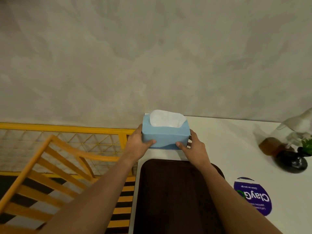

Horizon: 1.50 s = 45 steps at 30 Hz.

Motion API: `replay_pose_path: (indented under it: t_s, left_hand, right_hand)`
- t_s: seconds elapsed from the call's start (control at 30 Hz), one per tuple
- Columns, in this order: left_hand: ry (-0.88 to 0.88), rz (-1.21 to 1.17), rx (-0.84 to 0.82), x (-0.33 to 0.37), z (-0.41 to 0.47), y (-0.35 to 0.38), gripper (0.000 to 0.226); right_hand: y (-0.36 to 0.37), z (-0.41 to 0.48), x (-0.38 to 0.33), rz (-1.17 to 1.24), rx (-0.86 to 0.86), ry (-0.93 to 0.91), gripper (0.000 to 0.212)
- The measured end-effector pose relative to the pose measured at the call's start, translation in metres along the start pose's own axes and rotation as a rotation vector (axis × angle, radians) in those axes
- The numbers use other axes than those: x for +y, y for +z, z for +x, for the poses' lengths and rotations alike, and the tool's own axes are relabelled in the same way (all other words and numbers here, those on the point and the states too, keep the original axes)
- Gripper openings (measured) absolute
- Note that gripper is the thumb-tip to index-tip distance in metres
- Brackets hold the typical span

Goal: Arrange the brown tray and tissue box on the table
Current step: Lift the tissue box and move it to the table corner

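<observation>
A light blue tissue box (164, 134) with a white tissue sticking out of its top is at the far left corner of the white table (236, 146), close to the wall. My left hand (137, 144) grips its left end and my right hand (194, 148) grips its right end. I cannot tell whether the box touches the table. A dark brown tray (172, 196) lies flat on the table just in front of the box, between my forearms, reaching to the bottom edge of the view.
A round purple sticker (253, 196) is on the table right of the tray. At the far right stand a glass bottle with brown liquid (273, 146) and a black vase with a green plant (292, 162). An orange chair (55, 169) and yellow railing (67, 128) are left of the table.
</observation>
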<state>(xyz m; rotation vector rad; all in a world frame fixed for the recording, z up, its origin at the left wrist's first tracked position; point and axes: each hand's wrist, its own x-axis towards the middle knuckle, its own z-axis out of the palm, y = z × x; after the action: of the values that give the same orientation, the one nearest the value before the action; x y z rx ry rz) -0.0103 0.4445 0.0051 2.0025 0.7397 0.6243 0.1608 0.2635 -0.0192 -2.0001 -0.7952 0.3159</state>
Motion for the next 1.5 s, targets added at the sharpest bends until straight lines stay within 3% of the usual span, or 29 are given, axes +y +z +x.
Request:
replay_pose_path:
  t_s: [0.33, 0.53, 0.73, 1.03, 1.5]
  left_hand:
    - [-0.058, 0.115, -0.028, -0.023, 0.013, 0.017, 0.084]
    - [-0.159, 0.179, -0.065, -0.041, 0.035, 0.026, 0.074]
    - [-0.150, 0.212, -0.071, -0.046, 0.069, 0.033, 0.067]
    - [-0.126, 0.209, -0.033, -0.054, 0.105, 0.036, 0.060]
    - [-0.166, 0.206, -0.019, -0.055, 0.119, 0.039, 0.055]
  right_hand:
    - [0.006, 0.012, 0.015, -0.031, -0.021, 0.019, 0.081]
    - [0.007, 0.034, 0.023, -0.108, -0.056, 0.031, 0.074]
    - [0.006, 0.070, 0.027, -0.121, -0.068, 0.038, 0.069]
    - [0.011, 0.110, 0.034, -0.320, -0.166, -0.023, 0.042]
    - [0.018, 0.129, 0.047, -0.519, -0.085, 0.023, 0.052]
